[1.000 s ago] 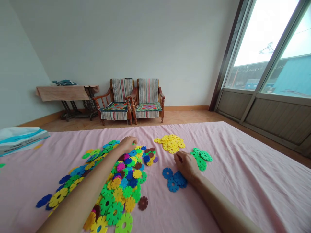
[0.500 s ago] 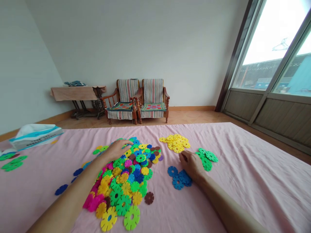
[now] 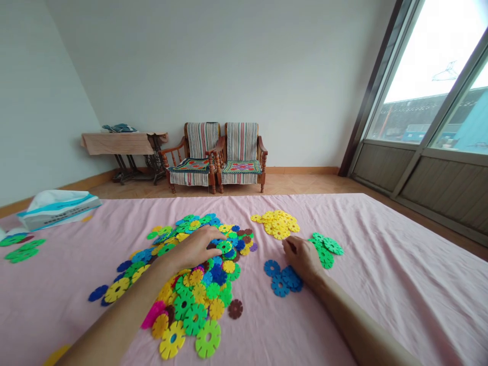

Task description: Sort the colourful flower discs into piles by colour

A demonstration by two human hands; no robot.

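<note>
Left hand (image 3: pixel 198 247) lies open, flat on mixed discs (image 3: pixel 190 300). Right hand (image 3: pixel 304 257) is curled, its grip not discernible, and touches blue discs (image 3: pixel 281 282). Yellow pile (image 3: pixel 278 224) is at its 11 o'clock.

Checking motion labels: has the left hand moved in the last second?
Yes. Left hand drew back toward the person: it was level with the yellow pile, now sits nearer.

A pink sheet (image 3: pixel 381 264) was spread out as the support. On it were laid a mixed pile (image 3: pixel 194 305), yellow discs (image 3: pixel 278 223), green discs (image 3: pixel 326 246), blue discs (image 3: pixel 278 285), and a tissue pack (image 3: pixel 57 208) at the left edge.
</note>
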